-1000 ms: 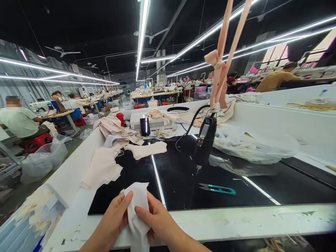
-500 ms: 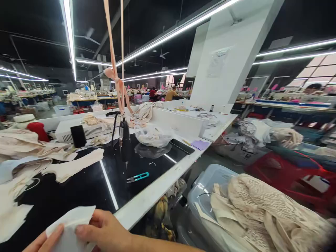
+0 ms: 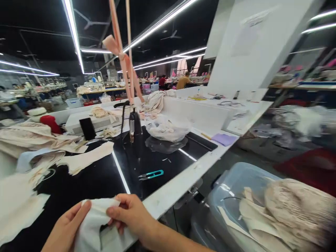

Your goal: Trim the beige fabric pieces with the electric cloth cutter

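Observation:
Both hands grip a piece of white fabric (image 3: 91,227) at the near edge of the table. My left hand (image 3: 67,224) pinches its upper left part between thumb and fingers. My right hand (image 3: 132,211) pinches the upper right corner, with the thumb on top. Below my right hand the cloth hangs in a fold with a dark gap. Teal thread snips (image 3: 151,174) lie on the black glossy tabletop (image 3: 91,185) beyond my right hand. Cream cut fabric pieces (image 3: 89,157) lie on the left side of the table.
A clear plastic bag (image 3: 168,131), a black phone (image 3: 88,128) and a hanging black tool (image 3: 135,127) on peach straps stand farther back. A purple cloth (image 3: 224,139) lies by the white table edge (image 3: 181,185). At right, a plastic bin (image 3: 236,178) holds beige fabric.
The view has turned left and down slightly, so the scene sits farther right. Both hands have come more into view with the white fabric, which now hangs more folded between them.

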Demonstrator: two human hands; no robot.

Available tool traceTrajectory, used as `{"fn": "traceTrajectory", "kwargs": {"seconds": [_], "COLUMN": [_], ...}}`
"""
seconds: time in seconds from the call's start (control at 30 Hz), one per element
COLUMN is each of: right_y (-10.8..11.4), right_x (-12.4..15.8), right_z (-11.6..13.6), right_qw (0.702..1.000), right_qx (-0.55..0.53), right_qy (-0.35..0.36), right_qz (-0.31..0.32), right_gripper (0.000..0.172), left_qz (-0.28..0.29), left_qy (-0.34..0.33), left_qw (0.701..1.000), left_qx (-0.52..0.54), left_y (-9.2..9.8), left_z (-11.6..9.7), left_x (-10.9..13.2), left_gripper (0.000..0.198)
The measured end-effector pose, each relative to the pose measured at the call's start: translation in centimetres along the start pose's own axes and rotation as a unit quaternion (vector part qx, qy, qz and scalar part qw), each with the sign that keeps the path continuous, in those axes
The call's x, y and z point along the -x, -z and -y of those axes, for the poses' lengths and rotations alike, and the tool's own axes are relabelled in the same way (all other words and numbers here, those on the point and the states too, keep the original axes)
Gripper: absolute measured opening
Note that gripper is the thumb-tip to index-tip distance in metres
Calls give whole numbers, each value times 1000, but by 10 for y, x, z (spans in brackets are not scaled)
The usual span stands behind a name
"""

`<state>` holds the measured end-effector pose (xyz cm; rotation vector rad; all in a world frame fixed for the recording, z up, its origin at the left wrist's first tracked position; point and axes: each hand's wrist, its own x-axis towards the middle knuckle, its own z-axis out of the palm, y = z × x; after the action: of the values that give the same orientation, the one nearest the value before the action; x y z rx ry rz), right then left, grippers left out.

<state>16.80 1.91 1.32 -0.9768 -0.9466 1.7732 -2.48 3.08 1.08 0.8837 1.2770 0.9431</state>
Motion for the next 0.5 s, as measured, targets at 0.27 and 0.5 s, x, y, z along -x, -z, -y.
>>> {"fn": "traceTrajectory", "kwargs": {"seconds": [0.27, 0.5], "right_y": [25, 21], "right_x": [-14, -17], "right_z": [-1, 20], "right_qw": [995, 987], "right_qx": [52, -24], "right_qy": [-22, -43], "right_qz": [86, 155], "right_gripper": [50, 45], "left_qz": [22, 89], "left_qy": [-51, -59], "left_qw": [998, 991], "left_qx": [-11, -78], "left_y": [-20, -16], "left_z": [-22, -35], "left_x": [-5, -7], "left_gripper": [60, 64]}}
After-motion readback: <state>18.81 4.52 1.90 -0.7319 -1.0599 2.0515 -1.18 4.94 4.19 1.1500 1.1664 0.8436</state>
